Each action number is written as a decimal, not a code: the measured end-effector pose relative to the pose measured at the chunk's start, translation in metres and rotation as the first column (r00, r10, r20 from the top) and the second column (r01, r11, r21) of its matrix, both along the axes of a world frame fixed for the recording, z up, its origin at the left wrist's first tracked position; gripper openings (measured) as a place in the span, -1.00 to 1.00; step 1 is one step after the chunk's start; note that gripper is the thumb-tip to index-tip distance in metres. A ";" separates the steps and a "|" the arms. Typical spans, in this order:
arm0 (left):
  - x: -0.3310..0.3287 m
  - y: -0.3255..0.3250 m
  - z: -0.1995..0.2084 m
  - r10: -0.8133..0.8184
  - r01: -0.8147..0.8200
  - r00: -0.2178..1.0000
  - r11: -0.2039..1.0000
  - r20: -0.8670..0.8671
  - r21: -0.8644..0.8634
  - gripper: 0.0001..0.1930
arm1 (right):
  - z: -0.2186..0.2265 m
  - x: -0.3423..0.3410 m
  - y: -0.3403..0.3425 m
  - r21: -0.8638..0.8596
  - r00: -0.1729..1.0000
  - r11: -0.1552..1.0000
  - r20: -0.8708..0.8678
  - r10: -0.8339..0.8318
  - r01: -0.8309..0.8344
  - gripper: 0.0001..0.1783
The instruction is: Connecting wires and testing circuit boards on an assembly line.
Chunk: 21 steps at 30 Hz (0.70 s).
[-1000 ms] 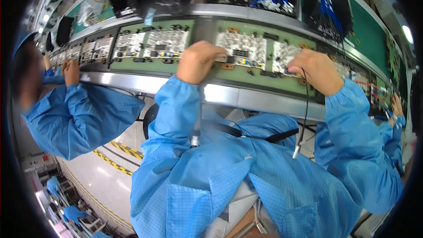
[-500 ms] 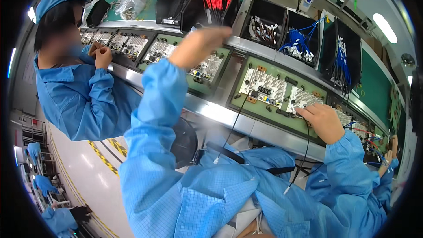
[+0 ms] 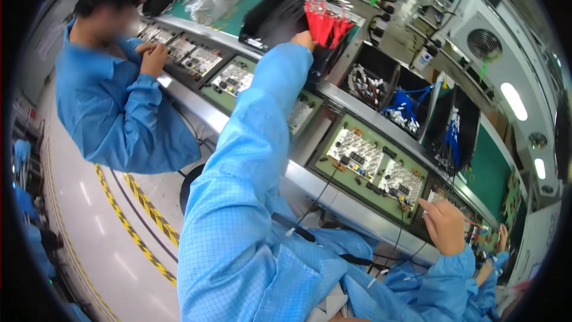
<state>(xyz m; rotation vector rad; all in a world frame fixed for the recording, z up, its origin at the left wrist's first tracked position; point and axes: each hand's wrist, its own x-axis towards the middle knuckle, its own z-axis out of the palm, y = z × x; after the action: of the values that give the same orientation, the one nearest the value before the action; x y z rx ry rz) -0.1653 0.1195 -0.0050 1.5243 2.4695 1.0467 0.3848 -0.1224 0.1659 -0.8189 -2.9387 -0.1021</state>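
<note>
My left hand (image 3: pixel 304 40) is stretched far out to a black bin, right against a bundle of red wires (image 3: pixel 325 24) with white ends. Its fingertips are mostly hidden, so I cannot tell whether they grip any wire. My right hand (image 3: pixel 444 225) hovers at the near right corner of a green fixture (image 3: pixel 336 181), index finger and thumb apart, nothing visible between them. Two white circuit boards, a left one (image 3: pixel 356 150) and a right one (image 3: pixel 403 182), sit in the fixture. From each board a black wire hangs over the bench's front edge toward my lap.
Black bins along the back hold brown wires (image 3: pixel 362 83), blue wires (image 3: pixel 405 107) and more blue-and-black wires (image 3: pixel 454 131). More boards in fixtures line the bench. A co-worker (image 3: pixel 119 83) in blue sits at the left; another person's hands (image 3: pixel 485 271) show at the right.
My left hand has moved forward and right, from above the boards to the red wires. My right hand has drawn back off the right board. The view has shifted.
</note>
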 end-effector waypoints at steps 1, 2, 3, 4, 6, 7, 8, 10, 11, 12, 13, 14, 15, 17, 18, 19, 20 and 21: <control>0.004 -0.001 0.013 0.012 -0.012 1.000 1.000 0.006 0.007 -0.61 | 0.004 0.005 -0.003 -0.053 0.997 0.997 -0.037 -0.064 0.062 -0.63; -0.003 -0.010 0.017 0.014 -0.014 1.000 0.999 -0.022 -0.040 -0.64 | 0.006 0.002 -0.004 -0.058 0.999 0.998 -0.034 -0.037 0.035 -0.63; -0.005 -0.017 0.022 0.008 -0.012 0.999 0.996 -0.047 -0.087 -0.67 | 0.008 0.002 -0.003 -0.070 0.996 0.996 -0.073 -0.055 0.050 -0.63; -0.007 -0.024 0.027 0.027 -0.031 0.999 0.995 -0.044 -0.093 -0.67 | 0.010 0.001 -0.001 -0.084 0.991 0.994 -0.113 -0.075 0.065 -0.63; -0.005 -0.032 0.045 0.037 -0.041 0.998 0.996 -0.050 -0.085 -0.71 | 0.010 -0.001 0.005 -0.090 0.992 0.995 -0.113 -0.063 0.053 -0.64; 0.000 -0.030 0.054 0.039 -0.043 0.998 0.996 -0.047 -0.082 -0.71 | 0.010 -0.001 0.004 -0.080 0.990 0.995 -0.120 -0.068 0.059 -0.64; 0.003 -0.033 0.059 0.024 -0.028 0.999 0.996 -0.046 -0.087 -0.73 | 0.008 -0.001 0.005 -0.080 0.990 0.995 -0.130 -0.063 0.052 -0.64; 0.007 -0.033 0.068 0.005 -0.009 0.999 0.996 -0.042 -0.088 -0.75 | 0.008 -0.005 0.007 -0.094 0.992 0.994 -0.106 -0.072 0.062 -0.64; 0.006 -0.032 0.070 -0.019 0.012 0.996 0.996 -0.087 -0.084 -0.78 | 0.006 -0.007 0.008 -0.097 0.993 0.994 -0.103 -0.060 0.051 -0.65; 0.004 -0.033 0.072 -0.045 0.035 0.990 0.996 -0.133 -0.080 -0.81 | 0.004 -0.008 0.008 -0.099 0.994 0.994 -0.101 -0.050 0.040 -0.65; 0.008 -0.035 0.076 -0.046 0.038 0.993 0.997 -0.110 -0.068 -0.81 | 0.002 -0.008 0.008 -0.102 0.993 0.994 -0.104 -0.057 0.046 -0.65; 0.010 -0.037 0.082 -0.053 0.045 0.992 0.996 -0.114 -0.070 -0.81 | 0.000 -0.007 0.008 -0.101 0.993 0.994 -0.110 -0.053 0.042 -0.65; 0.012 -0.040 0.088 -0.050 0.044 0.991 0.998 -0.127 -0.048 -0.81 | 0.001 -0.004 0.006 -0.098 0.992 0.994 -0.114 -0.051 0.040 -0.66; -0.011 -0.043 0.089 -0.035 0.034 0.997 0.999 -0.071 -0.025 -0.82 | 0.009 -0.002 0.004 -0.090 0.991 0.996 -0.126 -0.037 0.026 -0.66; -0.005 -0.049 0.101 -0.100 0.103 0.991 0.994 -0.086 0.027 -0.85 | 0.010 0.003 0.007 -0.084 0.989 0.995 -0.138 -0.057 0.046 -0.66; 0.004 -0.053 0.113 -0.095 0.092 0.990 0.995 -0.100 -0.028 -0.85 | 0.011 0.006 0.012 -0.070 0.985 0.997 -0.163 -0.052 0.041 -0.65; 0.015 -0.063 0.128 -0.092 0.083 0.989 0.993 -0.118 -0.079 -0.86 | 0.015 0.006 0.013 -0.059 0.982 0.997 -0.179 -0.057 0.047 -0.65; -0.003 -0.063 0.121 -0.152 0.153 0.988 0.987 0.026 -0.042 -0.86 | 0.015 0.006 0.014 -0.054 0.981 0.998 -0.189 -0.052 0.043 -0.66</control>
<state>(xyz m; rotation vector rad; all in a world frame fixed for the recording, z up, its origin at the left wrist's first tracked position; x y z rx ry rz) -0.1680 0.0570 0.1157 1.6476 2.3021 0.9728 0.3913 -0.1082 0.1810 -0.8542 -2.7536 0.0440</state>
